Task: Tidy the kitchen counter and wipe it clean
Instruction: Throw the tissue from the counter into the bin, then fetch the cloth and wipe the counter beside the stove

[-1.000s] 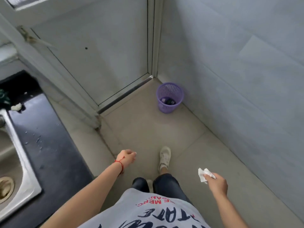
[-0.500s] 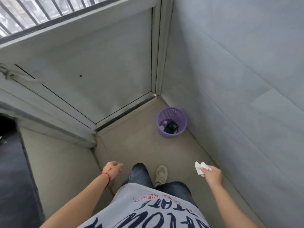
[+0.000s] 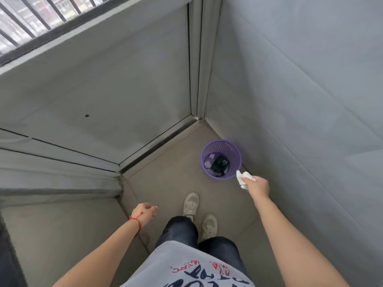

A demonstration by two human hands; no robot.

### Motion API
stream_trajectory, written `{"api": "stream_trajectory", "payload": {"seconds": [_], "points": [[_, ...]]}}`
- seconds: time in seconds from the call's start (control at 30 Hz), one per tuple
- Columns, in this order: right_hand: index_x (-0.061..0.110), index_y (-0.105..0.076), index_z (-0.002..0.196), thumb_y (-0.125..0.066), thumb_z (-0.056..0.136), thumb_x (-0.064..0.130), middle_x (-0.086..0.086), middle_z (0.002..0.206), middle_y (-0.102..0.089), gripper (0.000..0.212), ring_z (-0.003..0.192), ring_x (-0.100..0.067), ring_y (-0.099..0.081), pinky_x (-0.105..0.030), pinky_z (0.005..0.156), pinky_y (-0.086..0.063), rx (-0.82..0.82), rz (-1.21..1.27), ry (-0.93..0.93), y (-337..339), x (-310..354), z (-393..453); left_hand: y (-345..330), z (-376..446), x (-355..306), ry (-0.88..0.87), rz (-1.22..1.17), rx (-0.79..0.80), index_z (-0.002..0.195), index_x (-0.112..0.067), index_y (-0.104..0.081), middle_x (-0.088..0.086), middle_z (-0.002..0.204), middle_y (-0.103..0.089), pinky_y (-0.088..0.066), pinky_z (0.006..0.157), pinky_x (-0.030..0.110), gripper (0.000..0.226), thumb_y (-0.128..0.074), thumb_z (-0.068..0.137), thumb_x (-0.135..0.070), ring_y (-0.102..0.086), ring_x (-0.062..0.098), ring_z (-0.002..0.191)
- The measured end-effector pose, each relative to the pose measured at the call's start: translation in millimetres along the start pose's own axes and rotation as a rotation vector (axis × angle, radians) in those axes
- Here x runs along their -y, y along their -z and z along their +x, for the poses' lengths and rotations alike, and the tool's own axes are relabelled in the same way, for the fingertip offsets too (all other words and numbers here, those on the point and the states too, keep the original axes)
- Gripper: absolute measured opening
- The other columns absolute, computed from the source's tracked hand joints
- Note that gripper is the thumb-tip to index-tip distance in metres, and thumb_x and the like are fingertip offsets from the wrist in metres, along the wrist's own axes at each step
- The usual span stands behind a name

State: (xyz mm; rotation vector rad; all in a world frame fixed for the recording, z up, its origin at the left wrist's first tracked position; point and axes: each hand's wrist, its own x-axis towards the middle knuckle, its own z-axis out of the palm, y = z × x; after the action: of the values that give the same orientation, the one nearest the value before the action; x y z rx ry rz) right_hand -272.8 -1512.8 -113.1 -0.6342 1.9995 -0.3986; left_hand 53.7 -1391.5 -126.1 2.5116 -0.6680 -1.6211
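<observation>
- We are stretching our right hand (image 3: 258, 186) forward, pinching a crumpled white tissue (image 3: 243, 178) in curled fingers, just beside the near rim of the purple mesh wastebasket (image 3: 236, 156).
- Our left hand (image 3: 145, 212) is hanging low with fingers loosely curled, holding nothing.
- Since half a second ago, the tissue is sitting closer to the wastebasket, and the black counter has slid almost out of view.
</observation>
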Motion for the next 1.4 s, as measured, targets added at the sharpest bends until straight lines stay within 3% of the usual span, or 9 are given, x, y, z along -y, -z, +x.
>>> {"api": "stream_trajectory", "payload": {"seconds": [0.1, 0.2, 0.27, 0.37, 0.5, 0.63, 0.77, 1.13, 1.4], "points": [[0.021, -0.049, 0.046, -0.068, 0.071, 0.027, 0.008, 0.031, -0.048, 0.032, 0.050, -0.019, -0.045, -0.024, 0.055, -0.036, -0.022, 0.086, -0.082, -15, 26, 19, 7, 12, -20, 0.002, 0.013, 0.006, 0.061, -0.021, -0.056, 0.013, 0.080, -0.067, -0.050, 0.087, 0.036, 0.029, -0.053, 0.089, -0.021, -0.066, 0.028, 0.087], [0.019, -0.050, 0.046, -0.066, 0.071, 0.023, 0.009, 0.030, -0.045, 0.030, 0.051, -0.019, -0.043, -0.026, 0.059, -0.039, -0.045, 0.178, -0.131, -26, 42, 35, 9, 22, -32, 0.021, 0.021, 0.015, 0.062, -0.021, -0.055, 0.013, 0.083, -0.067, -0.050, 0.089, 0.037, 0.028, -0.053, 0.090, -0.022, -0.065, 0.028, 0.087], [0.009, -0.064, 0.066, -0.063, 0.076, 0.019, 0.000, 0.053, -0.061, 0.014, 0.056, -0.020, -0.053, -0.032, 0.069, -0.049, -0.044, 0.206, -0.145, -31, 51, 47, 10, 26, -39, 0.032, 0.022, 0.023, 0.063, -0.021, -0.055, 0.011, 0.082, -0.066, -0.050, 0.089, 0.036, 0.027, -0.053, 0.090, -0.021, -0.063, 0.025, 0.082], [0.000, -0.062, 0.107, -0.062, 0.083, 0.023, -0.016, 0.103, -0.064, 0.033, 0.093, -0.030, -0.064, -0.038, 0.083, -0.053, -0.036, 0.301, -0.204, -35, 58, 66, 8, 33, -44, 0.043, 0.020, 0.037, 0.069, -0.017, -0.058, 0.009, 0.081, -0.065, -0.050, 0.087, 0.035, 0.023, -0.052, 0.091, -0.021, -0.062, 0.024, 0.080], [-0.004, -0.054, 0.118, -0.059, 0.088, 0.023, -0.024, 0.124, -0.057, 0.041, 0.113, -0.035, -0.057, -0.041, 0.092, -0.051, -0.024, 0.305, -0.246, -31, 58, 71, 8, 37, -45, 0.060, 0.019, 0.042, 0.070, -0.017, -0.057, 0.004, 0.072, -0.063, -0.050, 0.086, 0.034, 0.021, -0.052, 0.091, -0.020, -0.061, 0.023, 0.078], [-0.008, -0.056, 0.113, -0.057, 0.089, 0.020, -0.029, 0.121, -0.058, 0.037, 0.113, -0.040, -0.056, -0.045, 0.095, -0.049, -0.007, 0.176, -0.207, -23, 49, 64, 9, 38, -47, 0.071, 0.017, 0.031, 0.063, -0.021, -0.055, 0.000, 0.065, -0.061, -0.050, 0.086, 0.035, 0.027, -0.053, 0.090, -0.019, -0.061, 0.024, 0.078], [-0.008, -0.059, 0.111, -0.057, 0.086, 0.025, -0.014, 0.082, -0.058, 0.042, 0.081, -0.027, -0.054, -0.039, 0.086, -0.046, 0.038, -0.057, -0.064, -12, 24, 61, 6, 35, -50, 0.058, 0.027, 0.031, 0.064, -0.023, -0.056, 0.008, 0.074, -0.066, -0.051, 0.089, 0.038, 0.025, -0.054, 0.090, -0.022, -0.065, 0.028, 0.085], [0.002, -0.064, 0.111, -0.059, 0.086, 0.024, -0.009, 0.087, -0.058, 0.034, 0.083, -0.022, -0.052, -0.028, 0.079, -0.039, 0.243, -0.419, 0.083, 22, -1, 70, -33, -10, -39, 0.076, -0.248, -0.106, 0.070, -0.022, -0.059, 0.008, 0.080, -0.067, -0.049, 0.091, 0.037, 0.021, -0.052, 0.090, -0.020, -0.064, 0.027, 0.087], [0.002, -0.061, 0.115, -0.056, 0.089, 0.022, -0.013, 0.120, -0.062, 0.033, 0.113, -0.030, -0.054, -0.030, 0.091, -0.039, 0.480, -0.788, 0.341, 19, 28, 68, -124, -86, 36, 0.287, -0.742, -0.306, 0.084, -0.013, -0.062, -0.002, 0.065, -0.062, -0.042, 0.065, 0.025, 0.012, -0.052, 0.091, -0.017, -0.055, 0.012, 0.059]]}}
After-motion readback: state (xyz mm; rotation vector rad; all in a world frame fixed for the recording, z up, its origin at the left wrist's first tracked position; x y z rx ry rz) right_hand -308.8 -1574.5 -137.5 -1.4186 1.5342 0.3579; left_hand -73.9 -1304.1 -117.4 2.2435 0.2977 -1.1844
